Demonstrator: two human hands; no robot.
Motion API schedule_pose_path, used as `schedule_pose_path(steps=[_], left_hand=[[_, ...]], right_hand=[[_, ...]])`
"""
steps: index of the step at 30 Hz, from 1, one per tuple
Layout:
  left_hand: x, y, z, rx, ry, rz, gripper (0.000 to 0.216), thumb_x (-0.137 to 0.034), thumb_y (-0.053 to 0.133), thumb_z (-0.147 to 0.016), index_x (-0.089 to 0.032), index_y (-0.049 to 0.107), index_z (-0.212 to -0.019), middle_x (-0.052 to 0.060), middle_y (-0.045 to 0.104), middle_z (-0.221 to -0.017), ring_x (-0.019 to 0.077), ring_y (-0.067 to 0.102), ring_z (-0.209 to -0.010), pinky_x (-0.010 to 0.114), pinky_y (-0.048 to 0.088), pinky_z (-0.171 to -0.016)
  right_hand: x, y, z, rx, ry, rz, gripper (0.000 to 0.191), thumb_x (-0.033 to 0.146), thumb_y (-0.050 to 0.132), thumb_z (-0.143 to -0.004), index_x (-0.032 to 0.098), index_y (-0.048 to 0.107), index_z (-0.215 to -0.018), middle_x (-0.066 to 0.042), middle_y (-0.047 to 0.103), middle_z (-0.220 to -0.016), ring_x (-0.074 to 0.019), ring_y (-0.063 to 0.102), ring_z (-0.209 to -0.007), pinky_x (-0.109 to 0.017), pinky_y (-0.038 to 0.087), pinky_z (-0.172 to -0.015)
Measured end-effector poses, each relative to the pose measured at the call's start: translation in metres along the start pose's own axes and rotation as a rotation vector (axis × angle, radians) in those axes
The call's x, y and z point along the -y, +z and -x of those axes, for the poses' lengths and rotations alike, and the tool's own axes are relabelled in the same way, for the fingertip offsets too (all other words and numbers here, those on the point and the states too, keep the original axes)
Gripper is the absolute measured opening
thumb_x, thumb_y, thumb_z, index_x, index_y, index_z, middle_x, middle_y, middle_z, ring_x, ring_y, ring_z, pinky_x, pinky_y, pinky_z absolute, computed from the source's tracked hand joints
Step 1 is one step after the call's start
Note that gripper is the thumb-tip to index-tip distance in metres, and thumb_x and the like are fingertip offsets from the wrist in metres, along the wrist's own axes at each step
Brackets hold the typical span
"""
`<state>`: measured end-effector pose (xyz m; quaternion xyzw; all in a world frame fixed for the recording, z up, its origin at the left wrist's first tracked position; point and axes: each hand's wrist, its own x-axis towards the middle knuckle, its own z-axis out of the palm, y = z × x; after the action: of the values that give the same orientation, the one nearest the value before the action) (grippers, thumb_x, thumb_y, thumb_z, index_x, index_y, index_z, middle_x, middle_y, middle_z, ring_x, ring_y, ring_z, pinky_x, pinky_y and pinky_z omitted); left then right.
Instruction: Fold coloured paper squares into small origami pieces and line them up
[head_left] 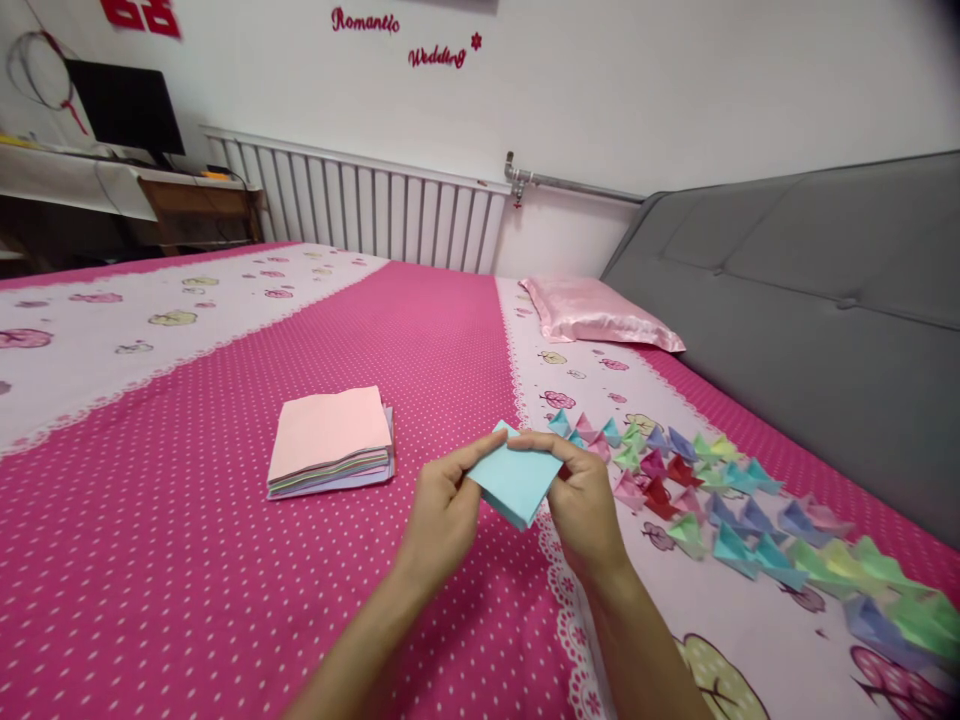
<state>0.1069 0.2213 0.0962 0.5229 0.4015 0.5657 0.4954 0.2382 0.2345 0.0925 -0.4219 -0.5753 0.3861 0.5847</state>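
Observation:
A light blue sheet of folded paper [519, 480] is held up over the bed, a small diamond shape with layered edges at its lower corner. My left hand [448, 500] pinches its left corner between thumb and fingers. On the opposite side, my right hand [585, 495] grips the right corner, its thumb lying along the upper edge. Both thumbs come close together near the top corner. The fingertips behind the paper are hidden. Left of my hands lies a stack of square coloured paper [330, 440], a pale pink sheet on top.
Rows of small folded paper boats [739, 545] in several colours spread over the bed at the right. A pink satin pillow [596, 312] rests near the grey headboard [795, 250]. Beyond the pink dotted bedspread [187, 560] stand a white radiator [360, 195] and a desk with a monitor [127, 108].

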Motion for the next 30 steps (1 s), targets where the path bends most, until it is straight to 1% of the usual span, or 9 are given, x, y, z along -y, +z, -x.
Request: schedule_pose_path(steps=[4,7,11,14,17,19,23,26,30], left_hand=[[-0.010,-0.001,0.002,0.019,-0.081,0.045,0.039,-0.015,0.053,-0.071,-0.015,0.063,-0.109,0.008,0.068,-0.098,0.0188,0.060,-0.086,0.030,0.046,-0.077],[-0.017,-0.006,0.003,0.078,-0.100,0.106,0.054,-0.009,0.057,-0.060,-0.013,0.060,-0.113,0.009,0.069,-0.094,0.0174,0.059,-0.076,0.029,0.047,-0.069],[-0.018,-0.016,0.003,0.172,-0.002,0.243,0.051,-0.018,0.060,-0.062,-0.014,0.060,-0.113,0.010,0.066,-0.102,0.0210,0.059,-0.087,0.033,0.047,-0.077],[-0.016,-0.017,0.001,0.081,0.011,0.200,0.042,-0.026,0.063,-0.069,-0.016,0.062,-0.110,0.010,0.065,-0.106,0.0208,0.059,-0.092,0.032,0.047,-0.079],[-0.015,-0.013,0.001,-0.007,-0.034,0.108,0.039,-0.025,0.066,-0.068,-0.017,0.064,-0.107,0.009,0.068,-0.102,0.0185,0.062,-0.083,0.030,0.050,-0.074],[-0.013,-0.010,0.000,0.006,-0.041,0.074,0.039,-0.023,0.067,-0.068,-0.018,0.063,-0.107,0.008,0.069,-0.099,0.0171,0.063,-0.078,0.029,0.050,-0.071],[-0.007,-0.009,-0.003,0.079,-0.032,0.044,0.040,-0.023,0.064,-0.071,-0.018,0.060,-0.111,0.008,0.068,-0.101,0.0163,0.063,-0.078,0.028,0.050,-0.069],[-0.006,-0.014,-0.005,0.080,0.037,-0.025,0.044,-0.023,0.060,-0.074,-0.019,0.055,-0.118,0.010,0.062,-0.113,0.0198,0.061,-0.091,0.032,0.050,-0.077],[-0.013,-0.013,0.007,-0.077,0.277,-0.294,0.053,-0.024,0.065,-0.070,-0.027,0.051,-0.121,0.003,0.051,-0.127,0.0263,0.041,-0.121,0.039,0.036,-0.099]], right_hand=[[0.006,-0.009,-0.002,0.120,0.059,-0.084,0.023,0.013,0.053,-0.072,0.021,0.067,-0.088,-0.005,0.063,-0.107,-0.0202,0.058,-0.095,-0.031,0.046,-0.077],[0.011,-0.016,-0.002,0.213,0.092,-0.155,0.021,0.014,0.054,-0.073,0.022,0.066,-0.088,-0.004,0.056,-0.119,-0.0206,0.054,-0.105,-0.031,0.046,-0.080],[0.014,-0.023,-0.002,0.275,0.097,-0.215,0.027,0.009,0.051,-0.069,0.023,0.065,-0.087,-0.002,0.051,-0.126,-0.0198,0.048,-0.113,-0.032,0.043,-0.088],[0.014,-0.023,-0.002,0.259,0.117,-0.255,0.022,0.014,0.052,-0.072,0.022,0.065,-0.089,-0.004,0.057,-0.117,-0.0191,0.054,-0.104,-0.034,0.043,-0.087],[0.013,-0.019,-0.003,0.204,0.128,-0.186,0.017,0.025,0.062,-0.072,0.020,0.064,-0.088,-0.003,0.066,-0.087,-0.0156,0.060,-0.080,-0.030,0.049,-0.073],[0.012,-0.016,-0.003,0.193,0.125,-0.130,0.017,0.026,0.068,-0.067,0.020,0.065,-0.083,-0.001,0.065,-0.073,-0.0135,0.059,-0.068,-0.027,0.049,-0.064],[0.010,-0.015,-0.002,0.231,0.144,-0.116,0.016,0.027,0.070,-0.066,0.020,0.068,-0.079,-0.002,0.067,-0.074,-0.0139,0.061,-0.068,-0.027,0.050,-0.064],[0.009,-0.017,-0.003,0.215,0.169,-0.068,0.020,0.029,0.070,-0.065,0.019,0.069,-0.082,-0.003,0.068,-0.076,-0.0152,0.061,-0.069,-0.030,0.050,-0.065],[0.004,-0.022,-0.006,0.069,0.204,0.035,0.027,0.031,0.070,-0.064,0.017,0.069,-0.086,-0.005,0.067,-0.075,-0.0156,0.059,-0.068,-0.029,0.049,-0.062]])
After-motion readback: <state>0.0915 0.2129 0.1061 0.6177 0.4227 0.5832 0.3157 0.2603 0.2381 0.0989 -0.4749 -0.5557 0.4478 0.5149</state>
